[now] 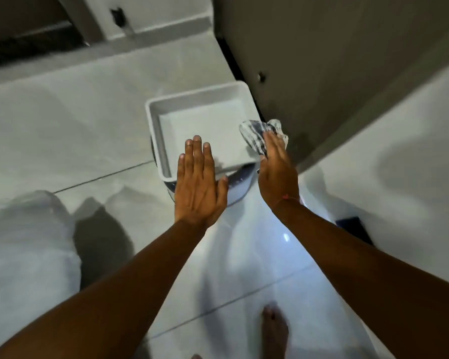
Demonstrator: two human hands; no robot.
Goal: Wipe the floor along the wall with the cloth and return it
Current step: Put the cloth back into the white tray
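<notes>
The left hand (197, 177) hovers flat and spread; the right hand (276, 167) pinches the cloth (254, 137) over the grey tray's (153, 130) right rim. Likely pickup or return; which is unclear.

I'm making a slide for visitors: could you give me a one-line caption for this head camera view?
Right hand holds a striped cloth over the white tray's edge; left hand hovers open.

Dim, soft, glare on floor (285, 237)
</notes>
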